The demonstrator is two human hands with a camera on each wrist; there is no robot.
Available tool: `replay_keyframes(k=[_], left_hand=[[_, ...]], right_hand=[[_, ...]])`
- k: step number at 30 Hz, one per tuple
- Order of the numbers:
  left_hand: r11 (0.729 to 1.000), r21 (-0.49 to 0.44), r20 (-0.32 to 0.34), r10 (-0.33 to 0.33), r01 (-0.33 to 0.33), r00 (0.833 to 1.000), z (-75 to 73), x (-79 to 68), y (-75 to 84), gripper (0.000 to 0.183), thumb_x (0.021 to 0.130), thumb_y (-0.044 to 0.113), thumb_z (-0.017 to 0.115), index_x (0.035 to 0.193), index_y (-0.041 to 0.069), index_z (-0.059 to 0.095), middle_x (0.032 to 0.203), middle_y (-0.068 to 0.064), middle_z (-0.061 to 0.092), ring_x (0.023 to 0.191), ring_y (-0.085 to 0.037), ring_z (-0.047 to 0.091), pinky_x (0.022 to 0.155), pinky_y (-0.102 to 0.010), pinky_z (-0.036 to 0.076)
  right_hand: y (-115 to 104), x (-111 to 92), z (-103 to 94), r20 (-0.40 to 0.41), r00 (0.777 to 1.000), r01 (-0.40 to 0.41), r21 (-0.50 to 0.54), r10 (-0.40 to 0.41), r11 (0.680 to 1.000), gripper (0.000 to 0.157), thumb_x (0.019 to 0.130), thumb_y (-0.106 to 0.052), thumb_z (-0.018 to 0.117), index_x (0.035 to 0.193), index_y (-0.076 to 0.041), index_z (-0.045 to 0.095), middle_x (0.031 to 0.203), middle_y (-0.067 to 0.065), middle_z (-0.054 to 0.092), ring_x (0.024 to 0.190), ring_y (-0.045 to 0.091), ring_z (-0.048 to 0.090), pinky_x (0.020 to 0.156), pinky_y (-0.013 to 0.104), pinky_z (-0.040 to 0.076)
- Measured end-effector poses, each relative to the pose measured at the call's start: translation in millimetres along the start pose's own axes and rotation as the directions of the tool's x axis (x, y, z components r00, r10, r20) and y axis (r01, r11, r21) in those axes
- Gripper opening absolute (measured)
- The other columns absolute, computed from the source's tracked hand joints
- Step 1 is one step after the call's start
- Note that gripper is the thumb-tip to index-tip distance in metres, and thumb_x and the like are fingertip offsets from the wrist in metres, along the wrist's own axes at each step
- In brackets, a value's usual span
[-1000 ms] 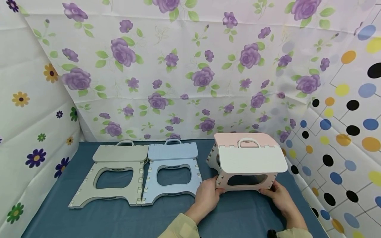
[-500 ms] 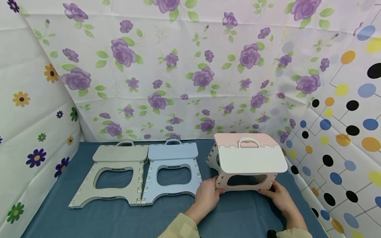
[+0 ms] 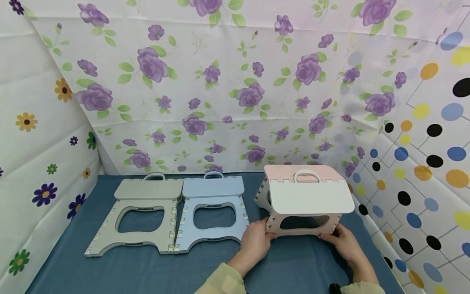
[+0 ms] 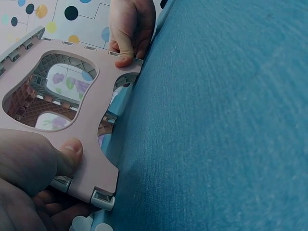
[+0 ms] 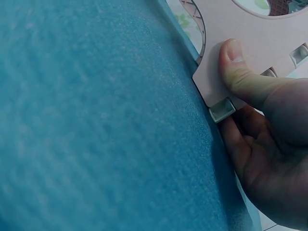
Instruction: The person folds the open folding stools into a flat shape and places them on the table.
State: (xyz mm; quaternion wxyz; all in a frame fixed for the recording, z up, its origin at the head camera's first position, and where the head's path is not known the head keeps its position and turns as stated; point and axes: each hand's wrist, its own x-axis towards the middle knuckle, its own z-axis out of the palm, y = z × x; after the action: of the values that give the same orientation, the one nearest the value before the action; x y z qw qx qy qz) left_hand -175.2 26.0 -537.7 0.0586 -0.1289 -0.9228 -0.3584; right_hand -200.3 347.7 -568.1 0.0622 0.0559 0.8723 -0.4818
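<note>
A pink and white folding step stool (image 3: 310, 197) stands unfolded on the right of the blue cloth, its white handle (image 3: 307, 174) on top. My left hand (image 3: 256, 241) grips its near left leg, thumb on the pink front panel (image 4: 96, 159) and fingers behind the edge. At the near right leg, my right hand (image 3: 346, 244) holds the same panel low down. The right wrist view shows that thumb (image 5: 236, 62) flat on the front, with the fingers curled behind the leg's foot.
Two folded step stools lie flat side by side to the left: a grey-green one (image 3: 148, 190) and a light blue one (image 3: 213, 188). Blue cloth (image 3: 147, 273) covers the table. A flowered sheet (image 3: 227, 98) hangs behind, and a dotted sheet (image 3: 422, 183) borders the right.
</note>
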Motion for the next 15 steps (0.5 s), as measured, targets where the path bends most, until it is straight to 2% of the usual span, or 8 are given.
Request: replay_keyframes(k=[15], left_hand=[[1.0, 0.005, 0.004, -0.003, 0.003, 1.0, 2.5, 0.9, -1.5, 0.036, 0.084, 0.032, 0.08, 0.115, 0.017, 0.07, 0.095, 0.002, 0.071, 0.082, -0.011, 0.067, 0.065, -0.03, 0.052]], right_hand=[[-0.7, -0.7, 0.1, 0.006, 1.0, -0.001, 0.009, 0.001, 1.0, 0.069, 0.087, -0.041, 0.076, 0.139, -0.003, 0.052, 0.127, 0.015, 0.06, 0.104, 0.023, 0.056, 0.082, 0.035, 0.047]])
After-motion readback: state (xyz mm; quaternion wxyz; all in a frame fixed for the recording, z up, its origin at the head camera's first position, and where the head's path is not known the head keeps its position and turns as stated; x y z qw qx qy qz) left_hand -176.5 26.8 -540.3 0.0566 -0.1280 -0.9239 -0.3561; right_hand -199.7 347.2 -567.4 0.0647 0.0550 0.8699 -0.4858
